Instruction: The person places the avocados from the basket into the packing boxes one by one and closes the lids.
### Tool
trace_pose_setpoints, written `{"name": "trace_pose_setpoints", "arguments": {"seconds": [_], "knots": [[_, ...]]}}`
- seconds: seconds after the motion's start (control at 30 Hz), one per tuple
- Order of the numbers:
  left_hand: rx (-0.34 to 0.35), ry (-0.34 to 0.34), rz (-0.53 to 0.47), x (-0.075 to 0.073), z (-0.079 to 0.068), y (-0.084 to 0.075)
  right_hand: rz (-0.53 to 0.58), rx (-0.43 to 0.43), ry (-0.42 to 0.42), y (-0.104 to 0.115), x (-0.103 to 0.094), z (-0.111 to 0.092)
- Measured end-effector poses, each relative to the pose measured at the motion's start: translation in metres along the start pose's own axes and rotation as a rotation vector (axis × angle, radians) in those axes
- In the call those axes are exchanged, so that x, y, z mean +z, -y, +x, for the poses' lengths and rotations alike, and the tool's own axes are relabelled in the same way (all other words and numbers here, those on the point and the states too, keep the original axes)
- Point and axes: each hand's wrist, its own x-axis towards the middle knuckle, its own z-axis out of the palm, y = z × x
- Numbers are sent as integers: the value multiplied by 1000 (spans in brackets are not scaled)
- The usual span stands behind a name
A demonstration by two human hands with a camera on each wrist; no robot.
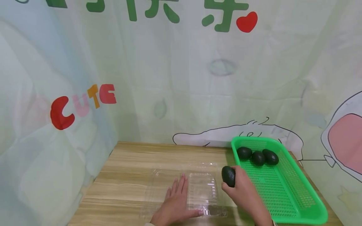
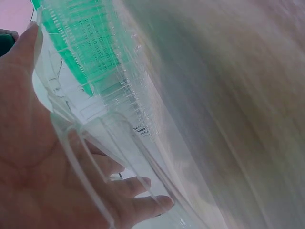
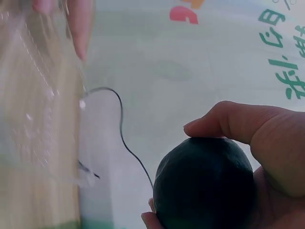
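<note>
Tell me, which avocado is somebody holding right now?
The avocado in the person's right grip, left of the green basket in the head view. The other three avocados sit clustered at the basket's far end, untouched.

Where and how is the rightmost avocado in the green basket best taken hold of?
Probably around the middle of that avocado, from above and the near side: it is oval, another avocado crowds its left, and the basket is bare in front of it.
</note>
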Motion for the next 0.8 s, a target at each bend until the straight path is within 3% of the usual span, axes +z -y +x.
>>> {"name": "trace_pose_setpoints", "arguments": {"seconds": [0.27, 0.43, 0.63, 0.8], "knots": [[-3, 9, -22, 0, 3, 0, 86, -6, 63, 6, 42, -1], [6, 5, -23, 0, 3, 1, 71, -49, 85, 11, 67, -3], [14, 1, -18, 1, 3, 3, 58, -16, 134, 15, 91, -4], [10, 1, -25, 1, 4, 3, 38, -71, 132, 12, 108, -7]]}}
